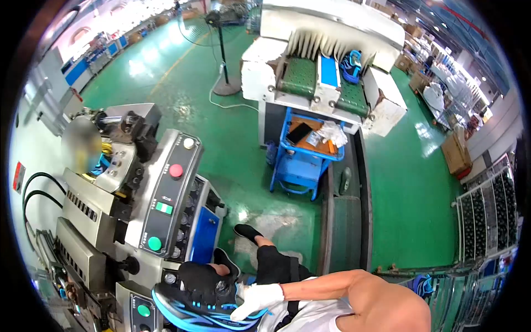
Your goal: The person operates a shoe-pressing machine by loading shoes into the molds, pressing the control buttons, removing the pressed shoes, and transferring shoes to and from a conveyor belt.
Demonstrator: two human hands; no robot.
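Note:
My right hand [257,299], in a white glove, is closed around the side of a black sneaker [206,294] with bright blue sole edges and light blue laces or trim. The sneaker is low in the view, in front of my body and beside the metal machine [152,216]. My left hand is not in view. Part of a blue item [101,164] shows inside the machine's upper station; a blur hides what lies beside it.
The machine's panel carries a red button [176,170] and green buttons [154,243]. Ahead are a blue cart [298,169] and a conveyor [298,76] bearing a blue-and-black shoe [351,66]. A fan [225,83] stands behind; a wire rack [487,216] is at right.

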